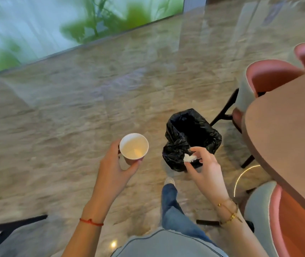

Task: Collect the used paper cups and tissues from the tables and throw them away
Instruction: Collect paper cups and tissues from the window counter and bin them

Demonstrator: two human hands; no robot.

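Note:
My left hand (113,168) grips a white paper cup (134,146) from below and the side; the cup is upright with a little pale liquid in it, to the left of the bin. A small bin lined with a black bag (190,130) stands on the floor ahead of me. My right hand (204,167) pinches a crumpled white tissue (189,158) between thumb and fingers, just over the bin's near rim.
A brown table (287,130) fills the right side, with pink-and-grey chairs (270,78) behind it and another chair (285,219) at the lower right. My jeans leg and shoe (169,180) step toward the bin. Polished stone floor (73,108) spreads left; black chair legs (8,225) lie lower left.

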